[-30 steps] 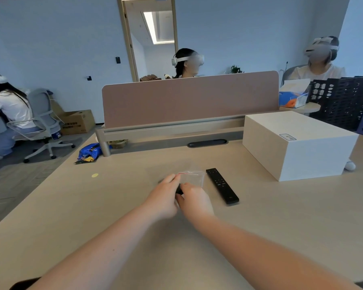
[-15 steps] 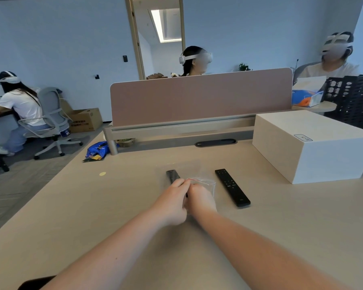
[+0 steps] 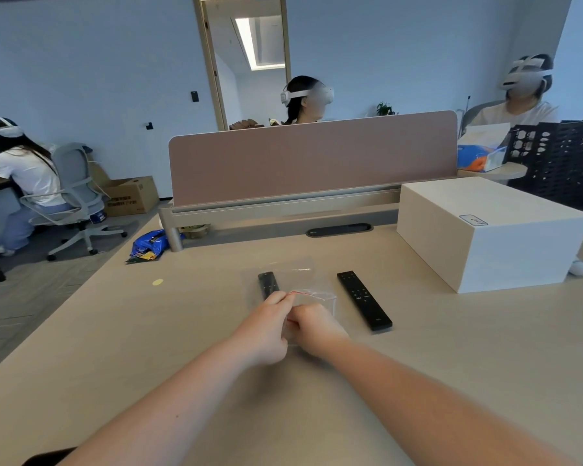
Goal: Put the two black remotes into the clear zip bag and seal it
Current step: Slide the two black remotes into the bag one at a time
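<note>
One remote [image 3: 268, 284] seems to lie inside the bag [image 3: 312, 297] on the desk [image 3: 115, 348]. The left hand [image 3: 266, 331] and right hand [image 3: 312, 326] pinch its red-lined mouth, fingers closed. The other remote [image 3: 364, 300] lies just right, outside.

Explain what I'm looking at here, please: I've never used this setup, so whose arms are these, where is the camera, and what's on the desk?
There is no machine. A person wears a wide-angle camera on the head, looking forward and down, so the two bare arms reaching in from below are their own. The left hand and the right hand meet at the near edge of a clear zip bag with a red strip, and both pinch it. One black remote shows just beyond the left hand, overlapping the bag; whether it is inside I cannot tell. The second remote lies bare on the desk to the right. A white box stands further right.
</note>
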Demonstrator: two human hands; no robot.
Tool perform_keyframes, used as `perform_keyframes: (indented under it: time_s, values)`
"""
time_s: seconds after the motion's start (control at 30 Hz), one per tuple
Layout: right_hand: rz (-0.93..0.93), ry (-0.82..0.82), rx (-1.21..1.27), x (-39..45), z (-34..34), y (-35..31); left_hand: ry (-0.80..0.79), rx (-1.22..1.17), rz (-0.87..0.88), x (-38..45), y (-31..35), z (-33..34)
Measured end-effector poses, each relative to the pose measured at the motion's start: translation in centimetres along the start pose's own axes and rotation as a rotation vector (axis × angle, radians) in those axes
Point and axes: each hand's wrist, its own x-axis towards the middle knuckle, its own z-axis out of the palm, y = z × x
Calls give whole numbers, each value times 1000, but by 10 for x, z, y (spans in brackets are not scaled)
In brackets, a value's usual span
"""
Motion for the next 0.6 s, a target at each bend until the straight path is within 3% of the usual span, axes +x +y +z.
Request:
perform_keyframes:
  time_s: [0.1, 0.2, 0.27, 0.33, 0.4, 0.5, 0.6]
  values:
    - [-60, 121, 107, -12, -12, 3, 2, 12, -3, 0, 0, -1]
    - [-147, 421, 92, -27, -22, 13, 3, 28, -8, -1, 1, -3]
    - [-100, 612, 17, -35, -30, 25, 4, 37, -14, -1, 0, -3]
    - [31, 685, -8, -42, -39, 38, -3, 53, -26, 0, -1, -3]
    - [217, 600, -26, -46, -43, 51, -14, 80, -40, 0, 0, -3]
    - [494, 297, -154, -53, -42, 62, -7, 116, -40, -1, 4, -3]
    - [634, 106, -246, -58, -41, 65, 1, 126, -31, -1, 7, -2]
